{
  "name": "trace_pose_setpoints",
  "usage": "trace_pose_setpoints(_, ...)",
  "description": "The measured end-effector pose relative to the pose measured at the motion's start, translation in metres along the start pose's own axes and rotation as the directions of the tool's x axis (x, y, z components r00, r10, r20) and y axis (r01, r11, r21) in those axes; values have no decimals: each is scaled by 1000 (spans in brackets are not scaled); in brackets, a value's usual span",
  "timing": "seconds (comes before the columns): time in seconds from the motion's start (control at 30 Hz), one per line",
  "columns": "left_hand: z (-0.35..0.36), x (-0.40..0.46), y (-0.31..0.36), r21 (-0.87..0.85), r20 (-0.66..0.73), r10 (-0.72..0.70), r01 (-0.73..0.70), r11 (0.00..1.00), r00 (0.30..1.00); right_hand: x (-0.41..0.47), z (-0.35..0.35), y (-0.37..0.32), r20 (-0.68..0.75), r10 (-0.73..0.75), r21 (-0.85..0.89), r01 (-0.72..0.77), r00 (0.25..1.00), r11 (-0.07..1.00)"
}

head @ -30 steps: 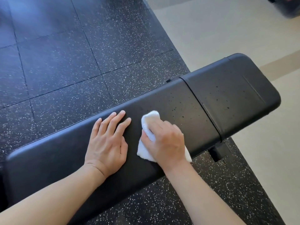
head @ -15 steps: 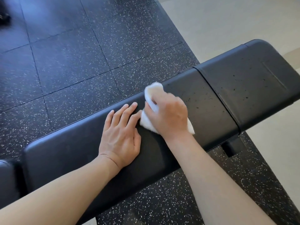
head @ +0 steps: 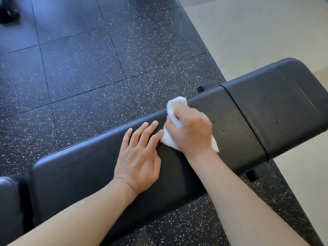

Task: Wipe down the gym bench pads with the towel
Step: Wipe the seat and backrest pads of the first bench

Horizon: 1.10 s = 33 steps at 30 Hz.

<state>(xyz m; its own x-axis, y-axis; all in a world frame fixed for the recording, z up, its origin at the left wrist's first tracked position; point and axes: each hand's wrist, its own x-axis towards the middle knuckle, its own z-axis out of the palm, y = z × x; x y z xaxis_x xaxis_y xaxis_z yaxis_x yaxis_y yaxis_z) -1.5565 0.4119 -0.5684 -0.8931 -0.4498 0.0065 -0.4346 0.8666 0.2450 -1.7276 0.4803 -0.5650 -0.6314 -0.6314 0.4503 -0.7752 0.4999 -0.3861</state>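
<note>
A black gym bench runs across the view, with a long pad point(head: 85, 176) in the middle and a shorter, wider pad point(head: 280, 107) at the right, split by a narrow seam. My right hand point(head: 191, 132) is shut on a small white towel point(head: 174, 105) and presses it onto the long pad near its far edge. My left hand point(head: 140, 155) lies flat on the long pad, fingers spread, its fingertips close to the towel. Dark specks dot the pad surface to the right of the towel.
A third black pad point(head: 8, 201) shows at the lower left edge. The bench stands on black speckled rubber floor tiles point(head: 79, 71); beige flooring point(head: 257, 29) lies at the right. A black frame foot point(head: 252, 174) sticks out under the bench. A dark object point(head: 8, 15) sits at the top left.
My right hand has slid the towel from the near side of the long pad to its far edge. My left hand has stayed flat on the pad. The view has shifted.
</note>
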Motion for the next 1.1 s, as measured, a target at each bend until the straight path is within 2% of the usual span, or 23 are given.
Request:
trace_pose_setpoints(0.07, 0, 0, 1, -8, -14, -4, 3, 1000, 1000, 36, 22, -9, 29, 19, 40, -20, 999, 999)
trace_pose_setpoints(0.13, 0, 1, 1, -6, -21, -1, 1, 1000, 1000, 62, 38, -15, 177, 43, -10, -42, 983, 999)
trace_pose_setpoints(0.23, 0, 0, 1, -7, -20, -9, 8, 1000, 1000, 87, 49, -19, 466, 146, -172, -73, 873, 982)
trace_pose_setpoints(0.3, -1, -1, 2, -7, -17, -9, 9, 1000, 1000, 99, 49, -22, 552, 206, -207, -107, 808, 973)
trace_pose_setpoints(0.33, -1, -1, 3, -7, -19, -6, 6, 1000, 1000, 99, 49, -22, 556, 205, -201, -110, 806, 973)
trace_pose_setpoints(0.4, -1, -1, 2, 2, -34, -8, 8, 1000, 999, 87, 47, -21, 497, 155, -142, -96, 854, 985)
trace_pose_setpoints(0.5, 1, 0, 2, -6, -45, -11, 10, 1000, 999, 33, 23, -9, 230, 145, -24, -143, 962, 989)
trace_pose_setpoints(0.57, 2, 0, 1, -4, -39, -2, 2, 1000, 999, -17, -5, 0, 115, 140, -41, -136, 984, 990)
trace_pose_setpoints(0.63, 1, -1, 0, 1, -41, -1, 1, 1000, 999, -69, -39, 7, 55, 48, -31, -46, 997, 998)
trace_pose_setpoints(0.8, 2, -1, 1, 6, -32, -14, 14, 1000, 999, -141, -71, 23, 19, -21, -22, 21, 1000, 1000)
trace_pose_setpoints(0.9, 0, 0, 1, 10, -22, -14, 15, 1000, 1000, -117, -61, 20, 17, -65, 8, 65, 998, 998)
trace_pose_setpoints(1.1, -2, 1, 3, 36, -24, -13, 14, 999, 1000, -20, -7, 14, 66, -55, 9, 55, 996, 998)
